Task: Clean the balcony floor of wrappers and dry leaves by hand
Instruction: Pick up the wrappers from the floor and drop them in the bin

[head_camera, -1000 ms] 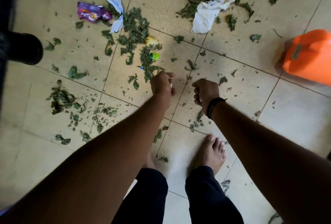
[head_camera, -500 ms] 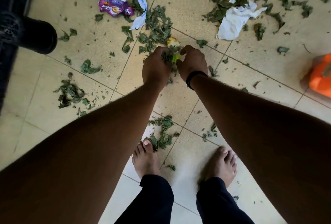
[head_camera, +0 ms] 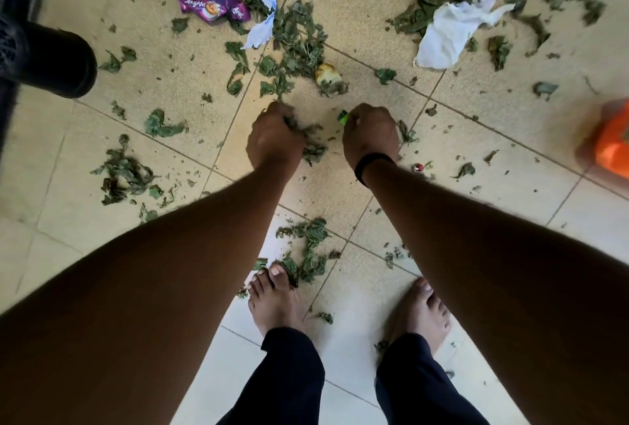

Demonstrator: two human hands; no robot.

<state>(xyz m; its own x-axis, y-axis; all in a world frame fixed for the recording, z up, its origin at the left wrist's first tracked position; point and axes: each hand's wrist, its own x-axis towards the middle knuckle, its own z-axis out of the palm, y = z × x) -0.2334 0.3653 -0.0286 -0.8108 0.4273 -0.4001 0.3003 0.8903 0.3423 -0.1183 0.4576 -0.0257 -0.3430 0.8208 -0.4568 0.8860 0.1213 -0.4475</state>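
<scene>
Clutching brittle, featherlight dry leaves [head_camera: 311,138], the left hand [head_camera: 274,138] scoops from beneath; the right hand [head_camera: 369,137] seemingly pinches a small green wrapper [head_camera: 343,116].

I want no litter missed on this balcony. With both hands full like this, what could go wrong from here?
The left hand grips dry leaves that crumble, so bits may drop back. The right hand only pinches the small green wrapper; it could slip. Bare feet stand on leaves and may scatter them.
</scene>
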